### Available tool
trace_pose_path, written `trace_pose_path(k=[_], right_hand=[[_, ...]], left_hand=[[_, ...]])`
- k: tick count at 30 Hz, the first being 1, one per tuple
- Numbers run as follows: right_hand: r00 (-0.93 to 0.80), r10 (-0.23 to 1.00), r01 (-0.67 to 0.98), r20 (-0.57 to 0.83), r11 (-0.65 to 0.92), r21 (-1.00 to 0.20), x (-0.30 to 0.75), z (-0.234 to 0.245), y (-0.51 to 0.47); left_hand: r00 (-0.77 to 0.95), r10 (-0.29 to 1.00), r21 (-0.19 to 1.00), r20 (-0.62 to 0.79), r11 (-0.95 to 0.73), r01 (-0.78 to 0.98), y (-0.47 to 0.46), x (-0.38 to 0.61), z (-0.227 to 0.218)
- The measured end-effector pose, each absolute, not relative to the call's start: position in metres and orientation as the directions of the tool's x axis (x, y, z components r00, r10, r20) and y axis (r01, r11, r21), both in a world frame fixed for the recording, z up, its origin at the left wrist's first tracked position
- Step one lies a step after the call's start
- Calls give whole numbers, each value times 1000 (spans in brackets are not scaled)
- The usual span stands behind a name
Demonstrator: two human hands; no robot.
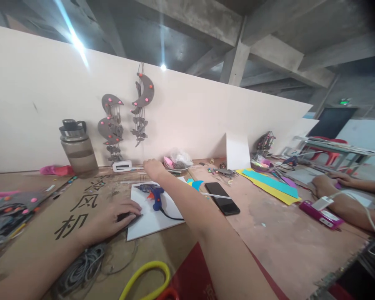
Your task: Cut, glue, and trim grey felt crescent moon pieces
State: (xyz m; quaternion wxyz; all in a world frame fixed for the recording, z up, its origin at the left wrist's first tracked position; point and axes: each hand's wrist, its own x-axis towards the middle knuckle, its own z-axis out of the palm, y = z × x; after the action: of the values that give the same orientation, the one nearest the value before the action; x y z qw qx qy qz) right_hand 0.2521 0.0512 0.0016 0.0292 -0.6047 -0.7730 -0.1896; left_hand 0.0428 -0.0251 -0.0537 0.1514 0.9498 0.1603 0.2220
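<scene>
My left hand (114,218) rests at the left edge of a white board (156,225), its fingers closed on a dark grey flat piece (131,218). My right hand (153,169) is stretched to the back of the table, fingers curled downward. What it holds, if anything, is hidden. Just left of it lies a white device with a small display (122,166). On the board, between my arms, lies a blue glue gun (157,198) with an orange trigger. Blue and yellow paper scraps (195,183) lie beyond my right forearm.
A black phone (222,200) lies right of my forearm. Grey cord (84,266) and yellow-handled scissors (146,275) are in front. A water bottle (79,150) stands at the back left; grey moon hangings (145,91) are on the partition. Another person's arms (343,204) are by a magenta power strip (320,214).
</scene>
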Motion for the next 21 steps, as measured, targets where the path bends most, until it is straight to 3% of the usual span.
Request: trace_pose_path(k=[6,13,21], right_hand=[[-287,921,946,262,228,232,246,6,52],[-195,976,977,101,185,104,268,-8,55],[-124,977,987,173,140,-84,290,-6,39]], left_hand=[[846,371,354,383,-905,236,-26,43,-53],[850,345,391,398,-902,183,-27,43,-52],[847,337,418,411,-895,154,-30,44,-50]])
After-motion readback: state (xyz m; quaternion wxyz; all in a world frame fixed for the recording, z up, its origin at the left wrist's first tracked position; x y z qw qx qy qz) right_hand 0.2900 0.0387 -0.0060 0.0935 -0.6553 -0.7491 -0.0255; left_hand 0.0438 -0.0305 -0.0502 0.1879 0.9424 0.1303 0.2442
